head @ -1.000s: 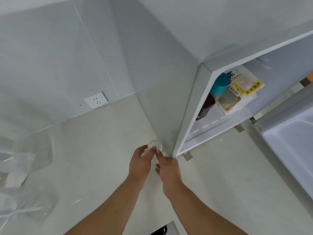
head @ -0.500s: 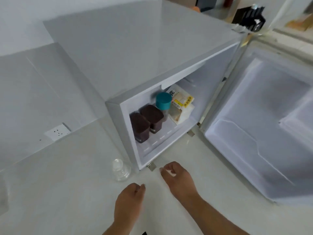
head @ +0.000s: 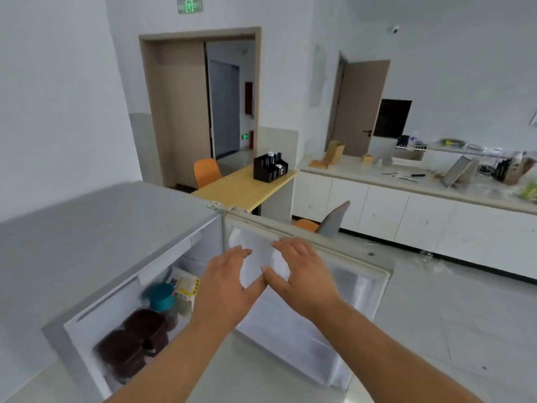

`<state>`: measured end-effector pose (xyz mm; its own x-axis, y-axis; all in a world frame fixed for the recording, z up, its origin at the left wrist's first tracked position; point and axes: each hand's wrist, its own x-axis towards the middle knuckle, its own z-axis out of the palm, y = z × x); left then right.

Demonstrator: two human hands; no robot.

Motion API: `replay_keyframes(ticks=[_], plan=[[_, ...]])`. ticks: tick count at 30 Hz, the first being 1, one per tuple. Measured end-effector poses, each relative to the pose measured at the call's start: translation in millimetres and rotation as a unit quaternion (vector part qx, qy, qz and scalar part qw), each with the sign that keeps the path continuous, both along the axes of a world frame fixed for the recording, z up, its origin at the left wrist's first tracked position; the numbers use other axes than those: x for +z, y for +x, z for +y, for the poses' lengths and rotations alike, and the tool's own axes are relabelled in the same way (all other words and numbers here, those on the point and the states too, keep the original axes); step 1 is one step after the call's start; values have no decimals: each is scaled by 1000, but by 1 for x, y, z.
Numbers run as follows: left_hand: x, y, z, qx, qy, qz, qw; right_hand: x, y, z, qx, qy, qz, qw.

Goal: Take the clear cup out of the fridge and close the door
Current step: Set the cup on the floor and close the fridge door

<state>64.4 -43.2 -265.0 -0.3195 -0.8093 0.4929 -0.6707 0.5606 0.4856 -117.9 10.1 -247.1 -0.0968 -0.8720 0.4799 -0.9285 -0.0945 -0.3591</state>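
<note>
A small grey fridge point(head: 110, 228) stands on the floor with its door point(head: 357, 289) swung wide open to the right. Inside it I see two dark brown containers point(head: 136, 341), a teal-lidded jar point(head: 160, 296) and a yellow-labelled packet point(head: 186, 289). My left hand point(head: 226, 283) and my right hand point(head: 302, 274) are raised side by side in front of the door's white inner panel, fingers spread, holding nothing. The clear cup is out of view.
Behind the fridge is a wooden table point(head: 244, 187) with a black organiser point(head: 270, 168) and an orange chair point(head: 206, 171). A white counter point(head: 421, 196) with clutter runs along the right. A grey chair point(head: 334, 219) stands just past the door's top edge.
My view swung up from the floor and the cup to the fridge front and room. Both hands let go of the cup and rose from the floor to the open door.
</note>
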Motion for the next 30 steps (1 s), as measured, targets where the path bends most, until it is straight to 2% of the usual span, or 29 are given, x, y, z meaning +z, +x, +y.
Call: replay_keyframes(ticks=[4, 8, 10, 13, 17, 21, 25, 28, 30], plan=[[52, -18, -1, 13, -55, -89, 995, 41, -55, 26, -79, 18, 58, 995], [70, 20, -10, 78, -85, -196, 974, 41, -97, 48, -151, 147, 87, 974], [73, 54, -13, 124, -71, -234, 962, 33, -104, 53, -156, 185, 116, 963], [72, 108, -17, 177, -36, -281, 942, 28, -98, 56, -155, 185, 165, 956], [58, 167, -27, 195, -13, -291, 937, 37, -71, 62, -158, 178, 195, 951], [51, 183, -43, 154, -18, -285, 946, 47, -38, 78, -88, 171, 128, 973], [57, 181, -64, 77, 18, -235, 969, 47, 16, 83, 22, 110, 77, 991], [53, 187, -75, 44, 32, -199, 978, 39, 72, 70, 130, 81, 51, 987], [51, 191, -79, 33, 44, -155, 986, 29, 110, 54, 165, 57, 49, 984]])
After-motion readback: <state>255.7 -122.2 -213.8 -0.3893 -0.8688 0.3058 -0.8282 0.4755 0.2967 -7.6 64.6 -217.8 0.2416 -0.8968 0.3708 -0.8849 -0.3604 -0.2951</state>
